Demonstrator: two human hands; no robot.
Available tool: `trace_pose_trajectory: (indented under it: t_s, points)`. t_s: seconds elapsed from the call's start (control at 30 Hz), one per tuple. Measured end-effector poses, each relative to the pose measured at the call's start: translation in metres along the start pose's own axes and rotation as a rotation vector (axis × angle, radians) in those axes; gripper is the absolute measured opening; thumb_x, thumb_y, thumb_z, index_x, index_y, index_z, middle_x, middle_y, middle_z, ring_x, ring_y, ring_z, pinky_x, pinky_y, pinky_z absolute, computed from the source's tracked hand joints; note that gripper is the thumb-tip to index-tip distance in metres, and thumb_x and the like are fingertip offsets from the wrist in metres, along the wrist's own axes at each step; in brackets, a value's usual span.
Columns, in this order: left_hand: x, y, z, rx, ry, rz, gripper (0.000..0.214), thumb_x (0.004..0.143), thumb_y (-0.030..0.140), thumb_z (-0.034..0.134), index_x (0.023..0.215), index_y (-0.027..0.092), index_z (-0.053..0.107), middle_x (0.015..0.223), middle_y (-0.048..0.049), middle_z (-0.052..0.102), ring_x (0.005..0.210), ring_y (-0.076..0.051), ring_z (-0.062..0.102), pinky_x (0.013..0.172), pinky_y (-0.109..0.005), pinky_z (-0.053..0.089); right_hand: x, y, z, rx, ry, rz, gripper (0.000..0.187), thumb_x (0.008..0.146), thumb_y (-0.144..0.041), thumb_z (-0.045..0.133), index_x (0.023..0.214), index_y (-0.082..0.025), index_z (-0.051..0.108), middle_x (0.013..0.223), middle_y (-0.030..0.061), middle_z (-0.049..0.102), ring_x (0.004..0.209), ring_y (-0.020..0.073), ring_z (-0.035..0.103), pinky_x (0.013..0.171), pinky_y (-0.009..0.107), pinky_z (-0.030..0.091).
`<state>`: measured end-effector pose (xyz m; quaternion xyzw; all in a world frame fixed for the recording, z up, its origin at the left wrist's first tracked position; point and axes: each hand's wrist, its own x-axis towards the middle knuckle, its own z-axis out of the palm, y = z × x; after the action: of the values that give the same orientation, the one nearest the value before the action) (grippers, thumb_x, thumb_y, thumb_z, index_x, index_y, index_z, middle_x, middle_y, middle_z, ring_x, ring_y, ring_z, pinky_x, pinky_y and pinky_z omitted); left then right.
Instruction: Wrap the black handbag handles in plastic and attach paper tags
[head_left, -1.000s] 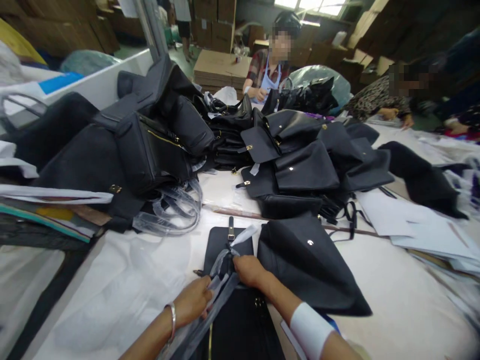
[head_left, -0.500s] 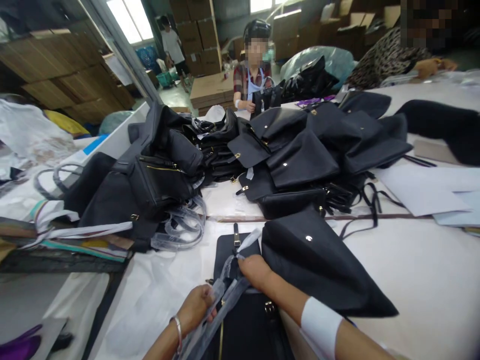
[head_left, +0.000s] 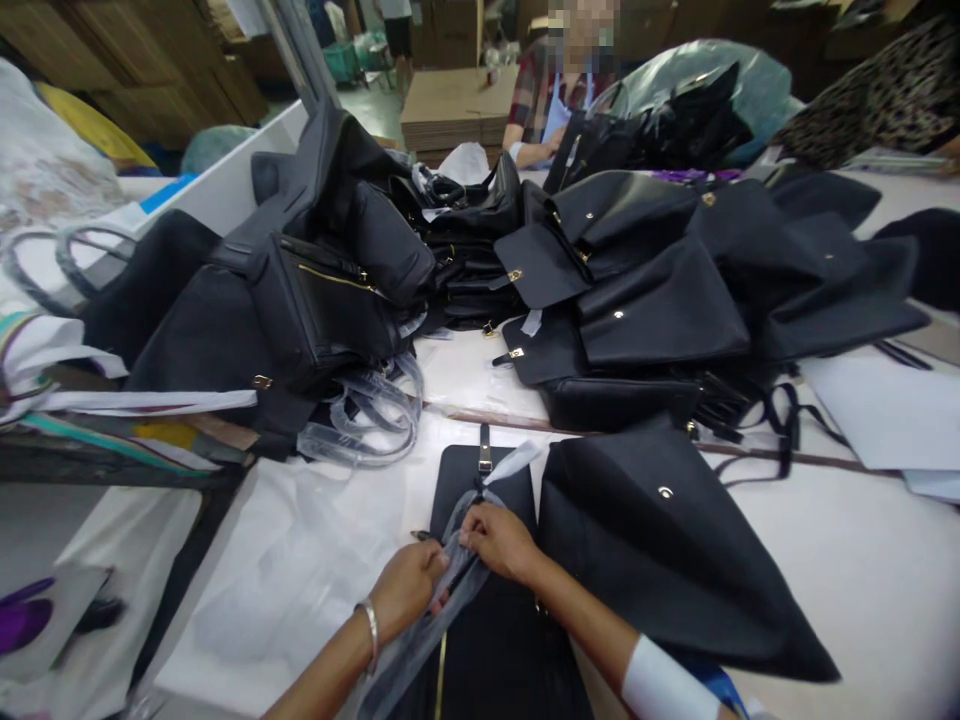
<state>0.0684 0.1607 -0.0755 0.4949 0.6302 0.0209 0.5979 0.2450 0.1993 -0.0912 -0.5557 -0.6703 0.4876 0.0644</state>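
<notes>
In front of me a black bag [head_left: 517, 640] lies on the white table, its flap with a buckled tab [head_left: 485, 455] pointing away. Plastic-wrapped straps [head_left: 420, 650] run over it. My left hand [head_left: 409, 585], with a bracelet at the wrist, is closed on the wrapped straps. My right hand [head_left: 495, 540] pinches the same straps a little farther up, close to the dark knot where they come together. A loose end of clear plastic [head_left: 514, 462] sticks out beyond it. To the right lies another black bag piece [head_left: 667, 550] with a metal stud.
Piles of black bags stand across the table at left [head_left: 322, 300] and right [head_left: 660, 300]. White sheets [head_left: 885, 410] lie at right, clear film [head_left: 292, 560] at left. A person in a checked shirt [head_left: 536, 100] works opposite; a patterned sleeve [head_left: 862, 90] shows far right.
My right hand has drawn back toward me along the straps, nearer my left hand. The camera view has tilted down and shifted left.
</notes>
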Motion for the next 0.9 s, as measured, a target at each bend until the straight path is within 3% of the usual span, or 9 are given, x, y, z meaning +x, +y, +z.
trace_pose_trajectory:
  t_s: [0.23,0.43,0.5,0.6,0.7,0.9]
  points:
    - [-0.02,0.004,-0.025,0.008,-0.009,-0.004,0.03,0.083,0.048,0.045,0.077,0.02,0.055,0.062,0.0016,0.064,0.05,-0.015,0.06,0.055,-0.027,0.045,0.021,0.021,0.0,0.058,-0.098,0.109,0.008,0.074,-0.022,0.062,0.079,-0.02,0.067,0.077,-0.0009,0.069,0.073,0.0141,0.062,0.059,0.021,0.038]
    - [-0.046,0.004,-0.042,-0.056,0.051,-0.05,0.04,0.081,0.054,0.048,0.105,0.022,0.052,0.104,-0.0062,0.064,0.074,-0.02,0.066,0.049,-0.026,0.048,0.04,0.03,-0.002,0.099,-0.229,0.127,0.007,0.07,-0.02,0.062,0.074,-0.018,0.068,0.07,-0.0022,0.069,0.065,0.0126,0.062,0.052,0.018,0.038]
    - [-0.051,0.002,-0.044,-0.073,0.049,-0.055,0.041,0.083,0.053,0.047,0.109,0.023,0.048,0.112,-0.0073,0.061,0.068,-0.019,0.067,0.047,-0.026,0.049,0.046,0.028,-0.003,0.087,-0.261,0.128,0.007,0.068,-0.017,0.06,0.067,-0.018,0.067,0.063,-0.0027,0.068,0.06,0.0125,0.062,0.051,0.018,0.038]
    - [-0.058,-0.003,-0.045,-0.072,-0.054,-0.07,0.036,0.086,0.053,0.044,0.1,0.021,0.049,0.097,-0.0028,0.064,0.046,-0.013,0.063,0.044,-0.025,0.044,0.05,0.024,-0.002,0.036,-0.245,0.127,0.007,0.064,-0.013,0.06,0.06,-0.018,0.064,0.061,-0.0016,0.066,0.064,0.015,0.062,0.054,0.02,0.038]
    - [-0.064,-0.007,-0.044,-0.138,-0.159,-0.119,0.037,0.085,0.057,0.043,0.086,0.02,0.049,0.077,0.0019,0.064,0.04,-0.013,0.06,0.038,-0.021,0.034,0.048,0.023,0.003,0.009,-0.197,0.111,0.007,0.067,-0.012,0.059,0.066,-0.017,0.064,0.073,0.0002,0.069,0.075,0.0167,0.063,0.059,0.021,0.04]
    - [-0.078,0.003,-0.05,-0.343,-0.252,-0.2,0.04,0.084,0.058,0.044,0.081,0.019,0.049,0.08,0.0006,0.067,0.038,-0.01,0.058,0.037,-0.019,0.032,0.045,0.032,0.007,0.033,-0.311,0.085,0.005,0.081,-0.015,0.059,0.085,-0.015,0.062,0.071,-0.0027,0.067,0.064,0.0097,0.063,0.054,0.017,0.045]
